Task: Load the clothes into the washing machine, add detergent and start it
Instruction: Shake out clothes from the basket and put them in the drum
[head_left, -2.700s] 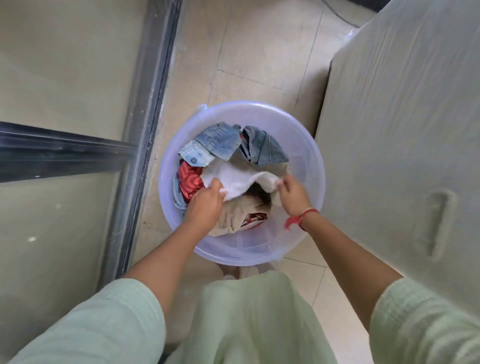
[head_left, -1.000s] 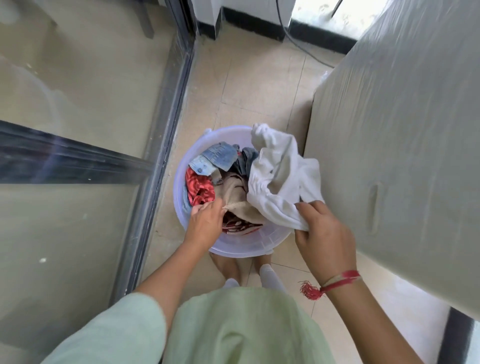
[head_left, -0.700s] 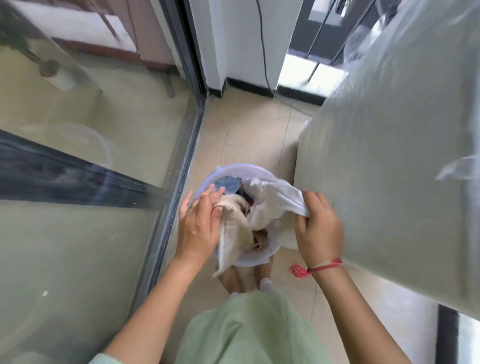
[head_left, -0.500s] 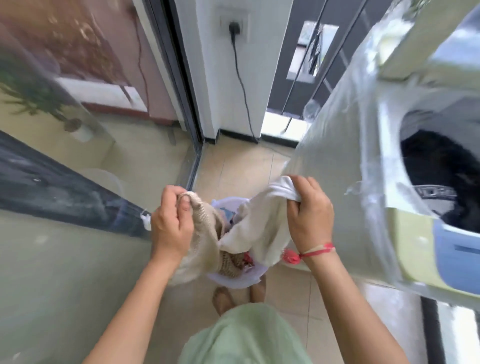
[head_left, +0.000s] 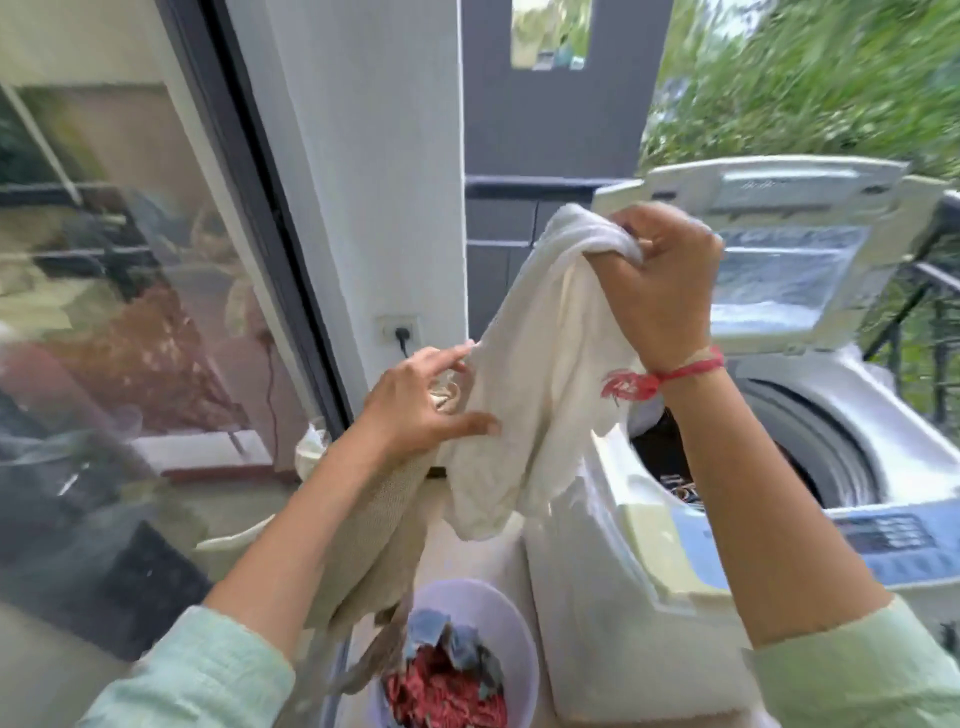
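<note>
The right hand (head_left: 660, 291) grips the white cotton garment (head_left: 540, 395), seemingly limp and light, by its bunched top; the left hand (head_left: 426, 400) fingers clutch a floppy beige knitted garment (head_left: 374, 525).

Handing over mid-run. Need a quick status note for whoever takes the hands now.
Right hand grips the white cloth, raised beside the washing machine. Left hand holds the beige garment, hanging over the tub.
Done: lid open; something dark already in the drum.
Left: drop both in, load the red and denim clothes from the tub, add detergent, start.
</note>
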